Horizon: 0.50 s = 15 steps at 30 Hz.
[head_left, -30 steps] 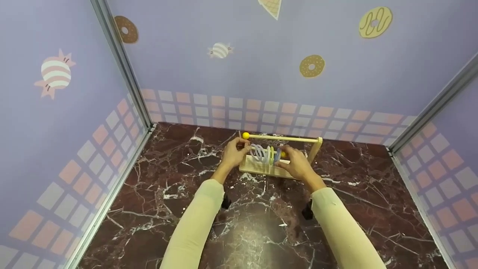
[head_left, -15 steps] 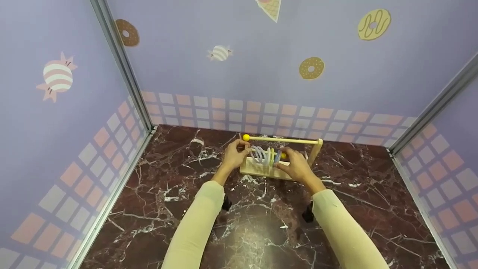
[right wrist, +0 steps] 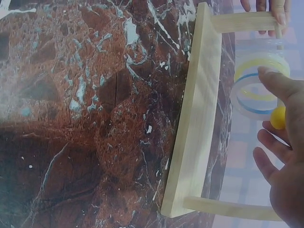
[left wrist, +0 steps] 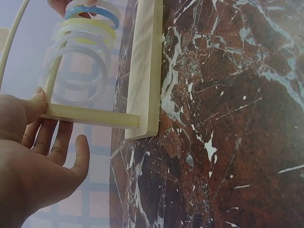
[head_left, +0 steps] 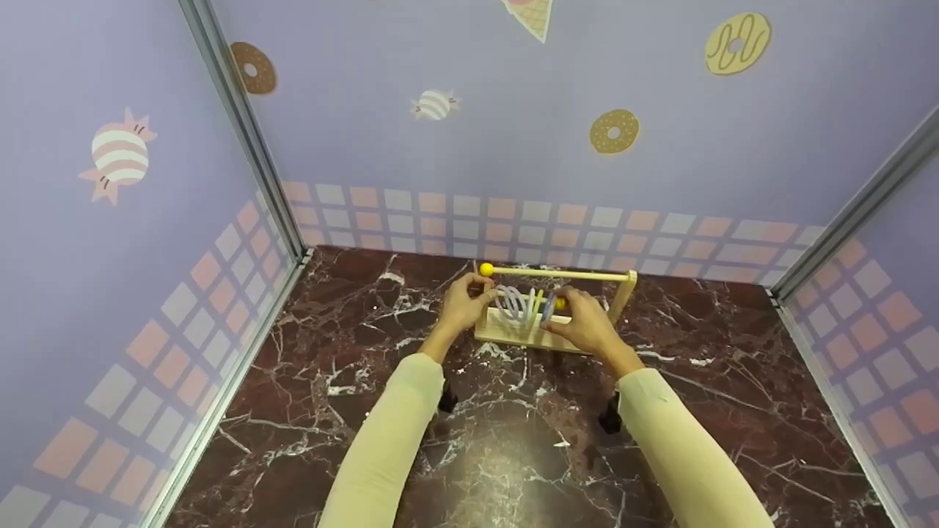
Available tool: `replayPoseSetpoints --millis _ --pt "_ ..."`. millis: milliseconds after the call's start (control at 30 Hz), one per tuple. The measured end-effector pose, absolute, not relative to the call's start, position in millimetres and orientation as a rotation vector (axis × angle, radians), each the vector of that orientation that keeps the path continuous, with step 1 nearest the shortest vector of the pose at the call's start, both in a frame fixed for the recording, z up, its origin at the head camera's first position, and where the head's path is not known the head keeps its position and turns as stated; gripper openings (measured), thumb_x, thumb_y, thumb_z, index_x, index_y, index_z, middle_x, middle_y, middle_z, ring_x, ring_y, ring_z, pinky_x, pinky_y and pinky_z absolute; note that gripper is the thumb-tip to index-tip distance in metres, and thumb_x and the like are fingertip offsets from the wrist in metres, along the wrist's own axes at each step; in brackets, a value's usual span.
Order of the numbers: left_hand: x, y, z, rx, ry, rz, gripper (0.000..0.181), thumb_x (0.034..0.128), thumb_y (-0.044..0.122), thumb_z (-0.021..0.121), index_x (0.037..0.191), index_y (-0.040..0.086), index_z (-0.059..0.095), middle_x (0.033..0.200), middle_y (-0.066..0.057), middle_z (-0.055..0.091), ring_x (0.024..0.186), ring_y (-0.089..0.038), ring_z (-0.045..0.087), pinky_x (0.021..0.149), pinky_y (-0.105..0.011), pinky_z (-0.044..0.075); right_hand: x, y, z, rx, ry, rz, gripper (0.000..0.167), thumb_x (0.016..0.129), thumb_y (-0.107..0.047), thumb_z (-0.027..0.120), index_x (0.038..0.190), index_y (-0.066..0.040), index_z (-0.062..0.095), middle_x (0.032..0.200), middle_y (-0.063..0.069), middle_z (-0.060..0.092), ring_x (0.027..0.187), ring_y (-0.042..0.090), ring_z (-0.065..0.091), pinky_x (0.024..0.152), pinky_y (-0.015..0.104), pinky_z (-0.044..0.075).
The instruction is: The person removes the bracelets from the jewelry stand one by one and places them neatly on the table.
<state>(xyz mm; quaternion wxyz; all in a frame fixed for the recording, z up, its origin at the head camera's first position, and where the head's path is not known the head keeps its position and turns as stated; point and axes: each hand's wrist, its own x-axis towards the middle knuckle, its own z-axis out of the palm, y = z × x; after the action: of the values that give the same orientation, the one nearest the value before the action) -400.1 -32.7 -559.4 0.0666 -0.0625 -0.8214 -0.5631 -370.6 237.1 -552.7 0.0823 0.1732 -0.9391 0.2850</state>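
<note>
A wooden stand [head_left: 513,337] carries two rods, the upper tipped with a yellow ball [head_left: 486,270]. Several pale, yellow and blue rings [head_left: 511,304] hang around the lower rod, whose own yellow ball [right wrist: 278,117] sits beside my right palm. My left hand [head_left: 460,306] grips the stand's left post [left wrist: 85,115] where the lower rod meets it, thumb on one side and fingers behind. With thumb and fingers, my right hand [head_left: 587,323] pinches the blue ring [right wrist: 256,111] and a clear one against it, near the rod's ball end. Some right fingertips are hidden behind the rings.
The stand is on a dark red marbled surface [head_left: 513,440], close to the patterned back wall [head_left: 455,147]. Walls with metal corner rails rise at left [head_left: 249,132] and right [head_left: 880,191]. The upper rod [head_left: 561,274] runs behind both hands.
The yellow ring now leans over on the rod, and the gap between it and the blue ring at my right hand is a little wider. My left hand keeps its grip on the post.
</note>
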Motion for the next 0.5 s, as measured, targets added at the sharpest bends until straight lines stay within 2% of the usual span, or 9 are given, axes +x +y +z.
replayPoseSetpoints --millis 333,500 --pt "-400 -33 -559 -0.176 -2.488 -1.671 0.020 0.0957 0.014 0.080 0.114 0.008 0.075 0.112 -0.009 0.076 0.106 -0.024 0.069 0.097 -0.037 0.053 -371 240 -545 0.554 -2.764 0.826 0.069 0.083 -0.032 0.092 0.134 0.005 0.063 0.117 0.020 0.070 0.111 0.043 0.063 0.101 0.056 0.049" --pt "-402 -33 -559 -0.184 -2.503 -1.661 0.020 0.0960 0.015 0.079 0.115 0.008 0.075 0.113 -0.009 0.076 0.107 -0.024 0.069 0.097 -0.038 0.053 -368 244 -540 0.519 -2.785 0.813 0.068 0.084 -0.035 0.091 0.135 0.001 0.065 0.115 0.019 0.070 0.108 0.042 0.063 0.099 0.055 0.049"
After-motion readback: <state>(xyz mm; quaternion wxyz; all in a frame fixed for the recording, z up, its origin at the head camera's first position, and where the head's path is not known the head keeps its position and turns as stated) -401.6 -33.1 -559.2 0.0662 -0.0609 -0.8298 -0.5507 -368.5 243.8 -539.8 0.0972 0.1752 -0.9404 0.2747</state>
